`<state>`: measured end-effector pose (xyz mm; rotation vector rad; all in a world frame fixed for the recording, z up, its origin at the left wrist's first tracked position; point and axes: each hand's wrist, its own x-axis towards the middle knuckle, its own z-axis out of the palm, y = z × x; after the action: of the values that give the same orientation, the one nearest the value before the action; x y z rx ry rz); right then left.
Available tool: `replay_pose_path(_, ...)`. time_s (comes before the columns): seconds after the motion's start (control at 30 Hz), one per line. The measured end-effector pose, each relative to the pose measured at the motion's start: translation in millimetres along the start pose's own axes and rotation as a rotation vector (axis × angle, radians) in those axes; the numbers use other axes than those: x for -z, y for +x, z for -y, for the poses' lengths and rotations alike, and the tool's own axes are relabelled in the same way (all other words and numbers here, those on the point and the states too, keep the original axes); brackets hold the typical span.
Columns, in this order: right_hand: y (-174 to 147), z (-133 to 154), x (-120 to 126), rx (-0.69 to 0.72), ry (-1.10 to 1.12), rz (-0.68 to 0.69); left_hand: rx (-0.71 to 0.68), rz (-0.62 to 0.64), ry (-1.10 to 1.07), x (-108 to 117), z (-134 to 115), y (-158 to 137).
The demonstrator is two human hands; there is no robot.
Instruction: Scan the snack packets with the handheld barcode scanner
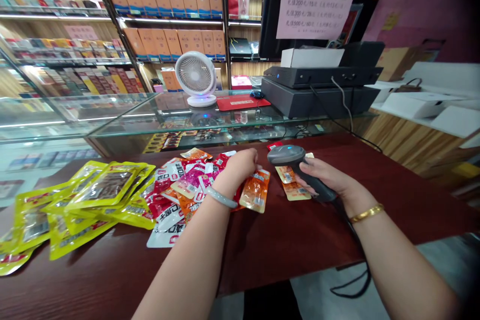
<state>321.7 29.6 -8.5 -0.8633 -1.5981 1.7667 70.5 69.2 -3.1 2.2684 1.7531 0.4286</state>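
Note:
My right hand (322, 177) is wrapped round the handle of a grey barcode scanner (287, 154), its head pointing left. Behind and below the scanner lie orange and cream snack packets (294, 191). My left hand (243, 166) has its fingers curled at the top edge of an orange snack packet (255, 191); the fingertips are partly hidden. Under and beside that wrist is a loose pile of red, white and purple snack packets (183, 180). Further left, yellow snack packets with clear windows (101, 190) lie heaped on the dark red table (285, 245).
Behind the table stands a glass display counter (150, 117) bearing a white fan (195, 77), a red mat (242, 103) and a mouse (257, 94). Black boxy equipment (318, 92) and a monitor with a pink notice (318, 0) stand at right. The scanner's cable (360, 245) hangs over the front edge.

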Motion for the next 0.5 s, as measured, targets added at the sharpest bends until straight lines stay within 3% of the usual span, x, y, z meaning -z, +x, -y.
replay_pose_path(0.13,1,-1,-2,-0.043,-0.035,0.004,0.247,-0.421,-0.221,5,19,8)
replay_pose_path(0.2,2,-1,-2,-0.072,-0.064,0.000,0.329,-0.529,-0.263,10,25,9)
replay_pose_path(0.5,4,-2,-4,-0.097,-0.116,-0.004,0.411,-0.585,-0.347,16,22,7)
